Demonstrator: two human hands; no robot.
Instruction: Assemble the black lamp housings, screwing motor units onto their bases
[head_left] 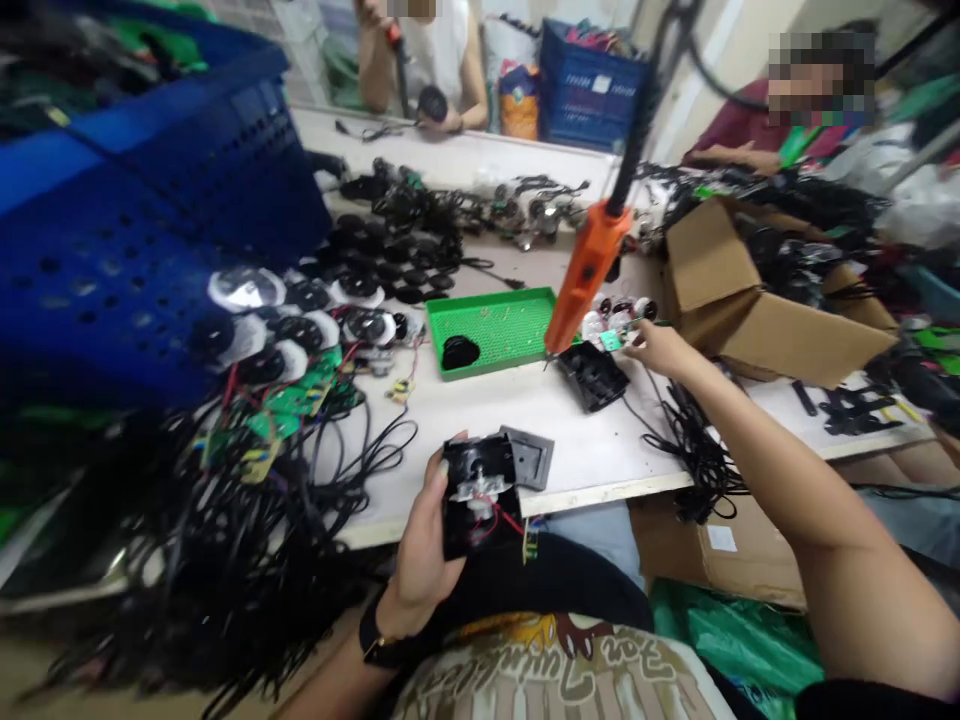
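My left hand (424, 530) grips a black plastic housing (480, 490) near the table's front edge, with red wires and a small metal part showing inside it. A grey square plate (529, 455) lies just beyond it. My right hand (656, 350) stretches across the table to a cluster of small parts (615, 320). Its fingertips reach a small teal piece, and I cannot tell whether they hold it. A second black housing (592, 375) lies just left of that hand, beneath the tip of a hanging orange electric screwdriver (585, 270).
A green perforated tray (487, 330) sits mid-table. Black cables (225, 540) and circuit boards (292, 410) spill over the left, beside a large blue plastic crate (172, 210). An open cardboard box (750, 290) stands right. Two co-workers (427, 60) sit across the table.
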